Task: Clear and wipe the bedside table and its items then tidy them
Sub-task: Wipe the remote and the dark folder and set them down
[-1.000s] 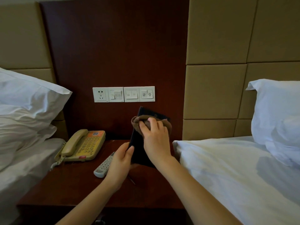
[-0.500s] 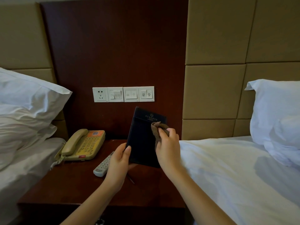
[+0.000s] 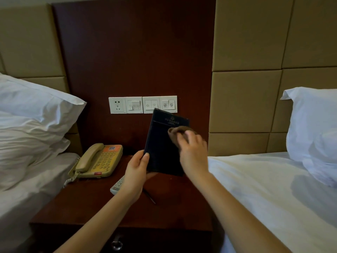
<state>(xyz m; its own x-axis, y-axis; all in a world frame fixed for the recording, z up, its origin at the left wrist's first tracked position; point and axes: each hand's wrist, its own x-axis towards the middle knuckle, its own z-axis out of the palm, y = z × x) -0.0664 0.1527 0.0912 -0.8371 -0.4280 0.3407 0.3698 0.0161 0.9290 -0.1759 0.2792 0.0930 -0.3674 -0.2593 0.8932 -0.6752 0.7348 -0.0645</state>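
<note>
My left hand (image 3: 135, 172) grips the lower left edge of a dark folder (image 3: 162, 143) and holds it upright above the wooden bedside table (image 3: 87, 203). My right hand (image 3: 193, 152) holds a brown cloth (image 3: 176, 131) bunched under its fingers and presses it against the folder's front, right of centre. A beige telephone (image 3: 98, 160) sits at the table's back left. A white remote control (image 3: 118, 185) lies beside it, partly hidden by my left wrist. A thin dark pen (image 3: 150, 197) lies on the table below my left hand.
A white switch and socket panel (image 3: 143, 105) is on the dark wood wall behind the folder. Beds with white sheets and pillows (image 3: 32, 114) flank the table on both sides. A drawer knob (image 3: 116, 244) shows at the table's front.
My right hand slid the cloth from the folder's top edge to its right side, and now rubs it over the front. My left hand lifted the folder slightly higher.
</note>
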